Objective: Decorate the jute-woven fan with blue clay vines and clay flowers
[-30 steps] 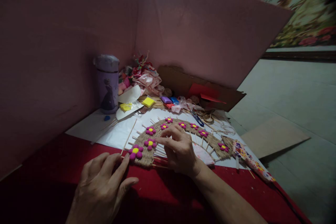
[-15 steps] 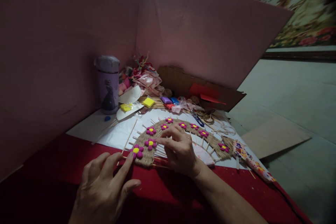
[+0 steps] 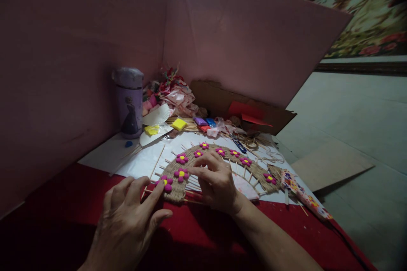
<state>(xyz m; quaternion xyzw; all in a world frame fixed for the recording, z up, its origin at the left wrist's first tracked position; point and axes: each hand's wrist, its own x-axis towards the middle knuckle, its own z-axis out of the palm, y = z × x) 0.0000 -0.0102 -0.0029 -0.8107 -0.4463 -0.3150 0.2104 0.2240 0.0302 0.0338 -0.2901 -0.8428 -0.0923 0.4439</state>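
Observation:
A woven twine fan (image 3: 174,192) with sticks through it lies in front of me, dotted with several magenta clay flowers with yellow centres. My left hand (image 3: 127,214) is open, fingers apart, its index fingertip on the leftmost flower (image 3: 168,186). Over the fan's inner side is my right hand (image 3: 218,184), its index finger stretched left to the edge of the neighbouring flower (image 3: 181,174) and its other fingers bent. I see nothing held in it. A pale patterned fabric piece (image 3: 244,187) fills the fan's inner part, partly hidden by that hand.
Behind the fan are a yellow clay block (image 3: 179,124), a purple clay packet (image 3: 200,121) and dark blue snips (image 3: 239,144). A lilac flask (image 3: 129,103) stands at the back left. A flower-patterned wrapped handle (image 3: 307,197) extends right. Pink boards (image 3: 238,42) rise behind.
My left index finger has moved slightly up and right, further onto the leftmost flower. My right hand stays almost still. The whole view has shifted slightly.

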